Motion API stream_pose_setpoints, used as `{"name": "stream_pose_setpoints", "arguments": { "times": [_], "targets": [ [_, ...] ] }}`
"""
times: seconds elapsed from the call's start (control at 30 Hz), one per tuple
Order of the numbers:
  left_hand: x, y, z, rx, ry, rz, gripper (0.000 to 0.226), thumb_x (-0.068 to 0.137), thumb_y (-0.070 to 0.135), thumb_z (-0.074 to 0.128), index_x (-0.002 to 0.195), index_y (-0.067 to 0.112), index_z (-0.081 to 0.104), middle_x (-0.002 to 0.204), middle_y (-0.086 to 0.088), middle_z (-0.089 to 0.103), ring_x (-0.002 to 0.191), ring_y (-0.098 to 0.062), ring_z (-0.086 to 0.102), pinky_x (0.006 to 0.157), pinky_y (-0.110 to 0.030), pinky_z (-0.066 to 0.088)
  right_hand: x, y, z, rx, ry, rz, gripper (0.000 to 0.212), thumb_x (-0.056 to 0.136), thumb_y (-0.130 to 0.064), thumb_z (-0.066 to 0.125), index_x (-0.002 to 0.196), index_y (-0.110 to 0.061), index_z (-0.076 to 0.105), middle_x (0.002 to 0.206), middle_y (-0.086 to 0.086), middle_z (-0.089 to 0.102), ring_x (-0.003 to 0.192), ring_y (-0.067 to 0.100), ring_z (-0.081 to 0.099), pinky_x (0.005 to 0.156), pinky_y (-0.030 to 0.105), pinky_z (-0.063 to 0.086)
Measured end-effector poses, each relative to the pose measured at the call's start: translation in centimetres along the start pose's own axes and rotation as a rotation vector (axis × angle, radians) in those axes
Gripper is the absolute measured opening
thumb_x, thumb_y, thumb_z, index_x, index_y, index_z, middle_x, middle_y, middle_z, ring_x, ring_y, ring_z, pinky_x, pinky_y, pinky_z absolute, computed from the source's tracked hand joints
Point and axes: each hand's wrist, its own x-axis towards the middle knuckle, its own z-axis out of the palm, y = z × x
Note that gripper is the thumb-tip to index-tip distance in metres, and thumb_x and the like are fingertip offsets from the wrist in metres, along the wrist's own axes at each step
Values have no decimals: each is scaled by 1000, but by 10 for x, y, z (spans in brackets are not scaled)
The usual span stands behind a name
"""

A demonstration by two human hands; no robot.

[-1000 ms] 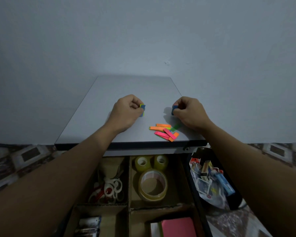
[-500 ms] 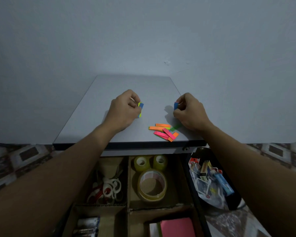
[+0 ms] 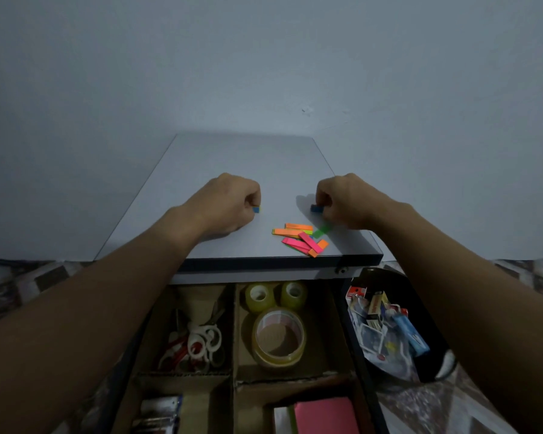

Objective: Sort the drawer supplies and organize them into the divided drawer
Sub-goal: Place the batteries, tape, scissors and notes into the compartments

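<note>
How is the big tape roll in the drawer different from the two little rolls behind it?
The big tape roll is much wider than the little rolls, and its hole is broad where theirs are narrow. The big tape roll lies alone, nearer the person; the little rolls sit side by side at the far end, below the desk edge. All three look yellowish and share one cardboard compartment.

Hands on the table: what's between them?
In the head view, only bare tabletop lies between the left hand and right hand, each pinching a blue tab; the colourful strips lie nearer the edge.
</note>
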Motion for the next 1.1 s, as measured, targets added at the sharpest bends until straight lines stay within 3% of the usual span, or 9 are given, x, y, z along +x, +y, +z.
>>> {"name": "stream_pose_setpoints", "arguments": {
  "times": [0.23,0.4,0.5,0.6,0.73,0.87,1.1],
  "targets": [
    [-1,-4,0,-83,31,-42,22,84,9,57,93,26,68,82,9,66,77,-13,61,69,-30,50,-3,4,10,205,90,35,18,85,-9,58,93,-24,55,88,-1,62,81,22,58,69,31,48],
    [2,-7,1,-67,22,-20,19,85,6,61,88,22,71,90,5,65,79,-14,61,69,-27,47,-4,5,14,178,144,2,16,80,-6,60,88,-20,64,86,1,61,83,24,59,69,30,48],
    [2,-8,2,-70,33,-6,20,85,5,59,88,21,72,87,5,66,78,-14,62,68,-28,51,-5,5,12,186,98,-8,27,84,-7,57,106,-22,61,88,2,63,84,24,60,73,34,51],
    [2,-7,2,-65,32,-13,20,86,5,59,90,20,71,86,6,64,77,-12,60,63,-20,42,-2,1,7,124,5,-63,43,89,-7,54,128,-26,57,97,2,61,91,20,54,80,33,47],
    [3,-8,3,-50,23,-16,19,87,6,59,90,21,71,87,6,64,77,-12,60,63,-20,43,5,-2,3,12,-62,-106,33,86,-11,58,114,-24,66,108,2,62,92,15,49,81,29,45],
    [3,-7,2,-45,19,-5,19,87,6,58,91,19,71,89,6,65,79,-12,60,66,-23,47,5,-4,0,2,-46,-88,22,82,-13,60,101,-23,67,92,-2,57,88,17,51,73,28,44],
    [3,-7,2,-59,26,-35,21,91,9,54,100,18,70,97,3,66,86,-16,62,77,-31,54,4,-4,0,-5,-31,-78,23,83,-12,60,104,-20,66,93,-1,57,88,18,52,72,28,43]
  ]
}}
